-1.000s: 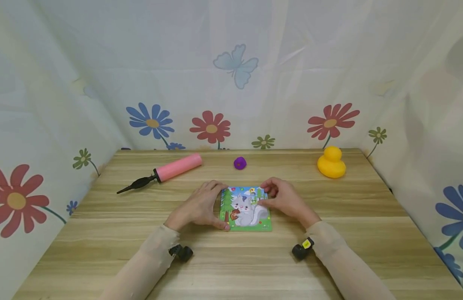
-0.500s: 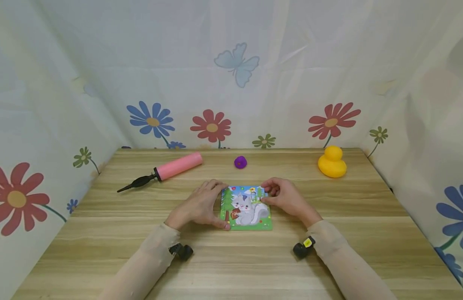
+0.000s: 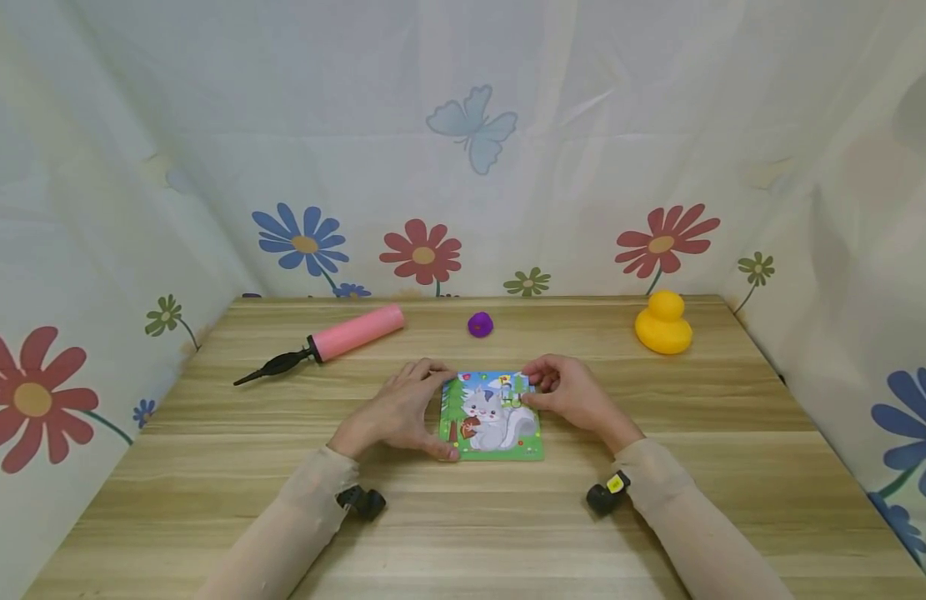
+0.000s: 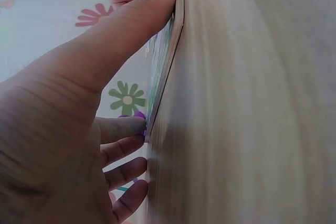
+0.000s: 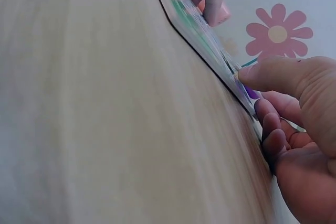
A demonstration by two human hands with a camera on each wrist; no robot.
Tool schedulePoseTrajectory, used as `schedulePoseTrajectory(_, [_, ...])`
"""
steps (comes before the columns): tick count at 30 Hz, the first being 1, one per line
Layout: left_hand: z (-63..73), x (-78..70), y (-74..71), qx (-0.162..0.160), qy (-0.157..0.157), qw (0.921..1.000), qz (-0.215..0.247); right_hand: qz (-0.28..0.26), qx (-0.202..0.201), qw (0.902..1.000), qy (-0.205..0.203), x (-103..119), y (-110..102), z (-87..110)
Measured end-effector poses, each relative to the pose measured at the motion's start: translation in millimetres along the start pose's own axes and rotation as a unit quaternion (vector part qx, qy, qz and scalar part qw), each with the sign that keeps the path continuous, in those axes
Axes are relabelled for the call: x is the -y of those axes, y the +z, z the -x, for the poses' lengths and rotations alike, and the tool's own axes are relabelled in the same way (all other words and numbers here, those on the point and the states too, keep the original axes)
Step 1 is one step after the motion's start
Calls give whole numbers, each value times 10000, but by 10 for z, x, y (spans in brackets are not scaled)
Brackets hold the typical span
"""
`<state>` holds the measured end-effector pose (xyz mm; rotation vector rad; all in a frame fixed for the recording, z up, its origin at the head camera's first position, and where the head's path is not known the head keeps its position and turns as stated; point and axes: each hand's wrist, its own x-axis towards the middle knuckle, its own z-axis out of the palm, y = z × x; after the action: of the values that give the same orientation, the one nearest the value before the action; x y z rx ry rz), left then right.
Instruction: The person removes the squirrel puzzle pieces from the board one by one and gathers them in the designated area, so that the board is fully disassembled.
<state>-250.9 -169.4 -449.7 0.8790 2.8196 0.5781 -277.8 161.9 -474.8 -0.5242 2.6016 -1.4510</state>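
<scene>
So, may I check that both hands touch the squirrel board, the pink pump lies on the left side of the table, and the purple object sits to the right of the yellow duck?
Not quite: in the head view, the purple object sits left of the yellow duck. The squirrel board and pink pump are as you say.

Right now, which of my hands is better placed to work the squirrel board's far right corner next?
Probably the right hand: its thumb and curled fingers are at that corner of the squirrel board, while the left hand spans the opposite side.
</scene>
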Motion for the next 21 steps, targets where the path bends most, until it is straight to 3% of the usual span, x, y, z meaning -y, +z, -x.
schedulePoseTrajectory(12, [-5,40,13,-17,26,10000,-8,-186,72,9997,-110,116,-66,25])
schedulePoseTrajectory(21, [-15,51,17,-13,48,10000,60,-55,-230,9993,-293,317,-380,108])
